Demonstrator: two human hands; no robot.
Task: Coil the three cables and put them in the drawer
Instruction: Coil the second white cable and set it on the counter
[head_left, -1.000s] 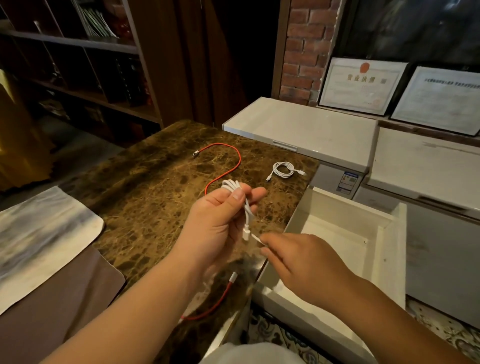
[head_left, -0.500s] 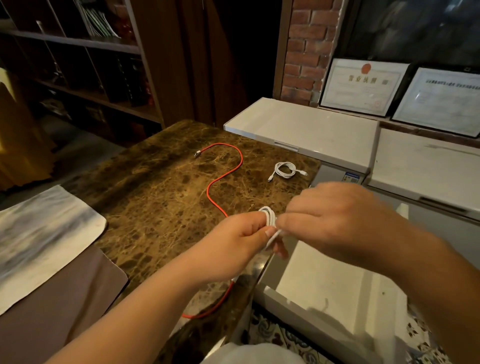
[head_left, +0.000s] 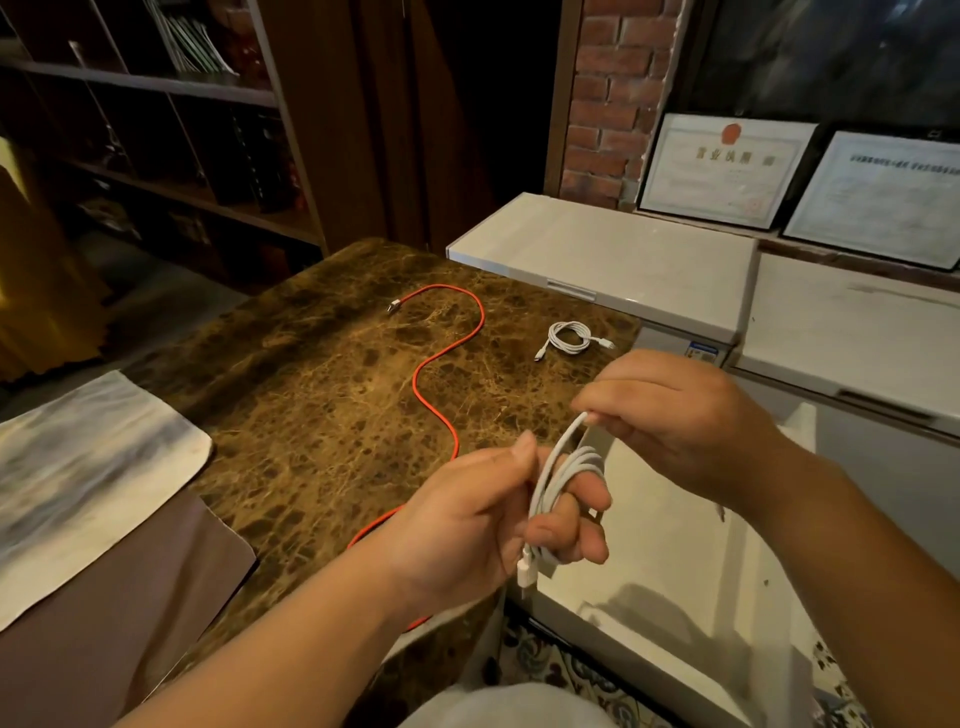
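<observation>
White cable (head_left: 566, 483) sits in both hands, lower centre of frame, right over the seam between the tabletop (head_left: 311, 395) edge and the open drawer (head_left: 670, 551). Left hand (head_left: 498, 519) has the loops wound round its curled fingers, thumb on top, plug end hanging at the palm's base. Right hand (head_left: 670, 415) pinches the top of the outer loop, just above and to the right of the left. Hands close together, joined by the cable, not touching each other as far as I can tell.

Key relation: coil's long axis runs roughly vertical w/ a slight lean toward upper right, loops standing on edge between the hands. Drawer lies directly below and right of the coil, so the right hand is nearer to it; prob. the last wrap is being finished, then a short drop down-right.

Other two: red cable (head_left: 441, 384) snakes uncoiled across the tabletop centre, from upper centre down under the left wrist. Small white coil (head_left: 571, 338) already bundled, on the tabletop's far right, above the right hand. Neither in the drawer yet.
</observation>
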